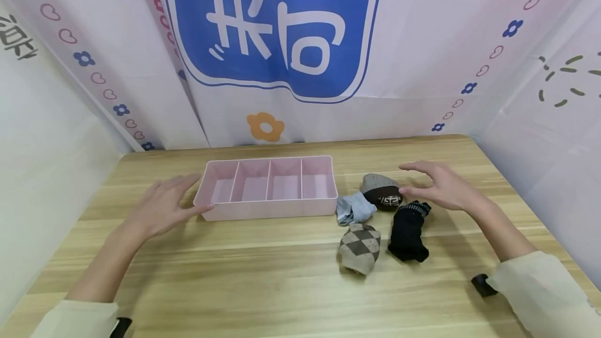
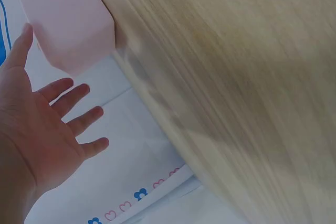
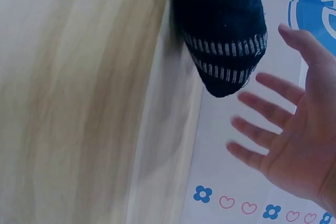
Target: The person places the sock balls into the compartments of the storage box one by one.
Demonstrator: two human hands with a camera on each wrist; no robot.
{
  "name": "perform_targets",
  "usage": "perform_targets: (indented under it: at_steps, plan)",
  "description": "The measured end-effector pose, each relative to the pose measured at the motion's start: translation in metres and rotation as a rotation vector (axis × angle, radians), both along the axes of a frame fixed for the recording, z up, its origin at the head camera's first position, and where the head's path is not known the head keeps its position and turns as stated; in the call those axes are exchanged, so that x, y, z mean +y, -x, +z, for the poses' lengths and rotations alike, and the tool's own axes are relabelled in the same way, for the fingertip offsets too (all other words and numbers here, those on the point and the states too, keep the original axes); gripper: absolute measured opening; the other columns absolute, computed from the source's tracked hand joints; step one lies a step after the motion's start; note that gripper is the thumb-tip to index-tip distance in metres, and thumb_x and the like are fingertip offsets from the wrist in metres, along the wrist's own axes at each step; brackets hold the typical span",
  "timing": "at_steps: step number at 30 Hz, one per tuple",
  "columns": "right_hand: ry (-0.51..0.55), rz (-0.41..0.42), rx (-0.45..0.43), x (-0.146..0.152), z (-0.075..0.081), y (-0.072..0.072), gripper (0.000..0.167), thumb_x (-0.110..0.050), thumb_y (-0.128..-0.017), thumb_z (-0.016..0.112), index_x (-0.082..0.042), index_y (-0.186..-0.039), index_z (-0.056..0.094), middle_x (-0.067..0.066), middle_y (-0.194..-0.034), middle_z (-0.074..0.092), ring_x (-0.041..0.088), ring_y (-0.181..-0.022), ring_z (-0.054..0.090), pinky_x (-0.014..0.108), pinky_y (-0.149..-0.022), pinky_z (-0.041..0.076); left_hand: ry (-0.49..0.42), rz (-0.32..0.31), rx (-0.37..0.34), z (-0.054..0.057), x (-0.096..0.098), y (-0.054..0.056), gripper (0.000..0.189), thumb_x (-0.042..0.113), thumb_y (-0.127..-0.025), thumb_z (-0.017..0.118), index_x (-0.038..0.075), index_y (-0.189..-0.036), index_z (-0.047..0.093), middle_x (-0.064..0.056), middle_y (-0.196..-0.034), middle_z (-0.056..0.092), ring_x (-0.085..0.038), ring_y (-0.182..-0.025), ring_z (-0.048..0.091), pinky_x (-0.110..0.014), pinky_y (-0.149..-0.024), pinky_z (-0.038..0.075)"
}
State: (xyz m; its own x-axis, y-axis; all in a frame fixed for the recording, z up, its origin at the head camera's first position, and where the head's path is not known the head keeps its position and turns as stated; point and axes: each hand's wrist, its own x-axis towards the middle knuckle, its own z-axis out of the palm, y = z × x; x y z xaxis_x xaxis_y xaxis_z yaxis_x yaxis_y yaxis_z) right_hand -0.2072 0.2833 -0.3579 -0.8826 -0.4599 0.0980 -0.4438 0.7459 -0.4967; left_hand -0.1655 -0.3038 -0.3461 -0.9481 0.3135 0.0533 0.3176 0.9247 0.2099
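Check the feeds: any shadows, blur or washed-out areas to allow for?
Head: the left hand and right hand cast soft shadows on the wooden table; left wrist: the pink box looks pale and washed out; right wrist: the black sock shows little detail, though its white marks are legible, and the fingertips look slightly blurred.

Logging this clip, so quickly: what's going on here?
A person's left grip is open by the left end of a pink divided tray; the open right grip is by a grey-brown sock. Neither holds anything. That sock, a pale blue sock, a checked sock and a black sock lie on the table, right of the tray.
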Motion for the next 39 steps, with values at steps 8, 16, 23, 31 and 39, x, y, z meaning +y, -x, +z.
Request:
perform_targets:
  at_steps: [8,16,23,31,39]
  plan:
    - [0.055,0.138,-0.051,-0.008,0.000,0.010,0.066,-0.026,-0.087,0.085,0.003,-0.141,0.060,0.020,-0.140,0.062,0.045,-0.129,0.055,0.065,-0.098,0.047,-0.119,-0.013,-0.013,-0.003,0.001,0.006,0.086,0.051,-0.097,0.068,-0.006,-0.155,0.040,-0.027,-0.141,0.058,-0.052,-0.129,0.054,-0.069,-0.102,0.041]
    - [0.015,0.351,-0.158,-0.018,0.006,0.028,0.080,0.000,-0.078,0.085,0.001,-0.150,0.051,0.020,-0.152,0.051,0.048,-0.139,0.045,0.073,-0.098,0.042,-0.154,-0.026,-0.044,-0.002,0.000,0.010,0.086,0.052,-0.094,0.071,-0.004,-0.154,0.044,-0.029,-0.145,0.055,-0.050,-0.129,0.055,-0.066,-0.100,0.045]
    - [-0.043,0.408,-0.270,-0.030,0.015,0.035,0.085,0.009,-0.075,0.080,-0.003,-0.153,0.049,0.020,-0.156,0.047,0.048,-0.144,0.038,0.076,-0.103,0.036,-0.168,-0.046,-0.053,-0.001,-0.004,0.015,0.084,0.049,-0.092,0.074,-0.005,-0.151,0.048,-0.026,-0.144,0.057,-0.049,-0.133,0.052,-0.065,-0.104,0.043]
    - [-0.024,0.376,-0.284,-0.030,0.011,0.039,0.081,-0.004,-0.076,0.089,-0.001,-0.149,0.053,0.020,-0.152,0.051,0.047,-0.141,0.043,0.073,-0.103,0.039,-0.268,-0.068,-0.131,-0.004,-0.009,0.022,0.086,0.041,-0.092,0.075,-0.001,-0.158,0.039,-0.030,-0.141,0.057,-0.050,-0.132,0.052,-0.071,-0.102,0.040]
    - [0.021,0.353,-0.257,-0.031,0.001,0.045,0.083,-0.020,-0.076,0.094,0.003,-0.144,0.053,0.024,-0.149,0.051,0.051,-0.139,0.043,0.072,-0.101,0.041,-0.285,-0.049,-0.183,-0.008,-0.013,0.025,0.092,0.043,-0.092,0.075,0.007,-0.163,0.030,-0.030,-0.147,0.051,-0.051,-0.137,0.045,-0.076,-0.104,0.033]
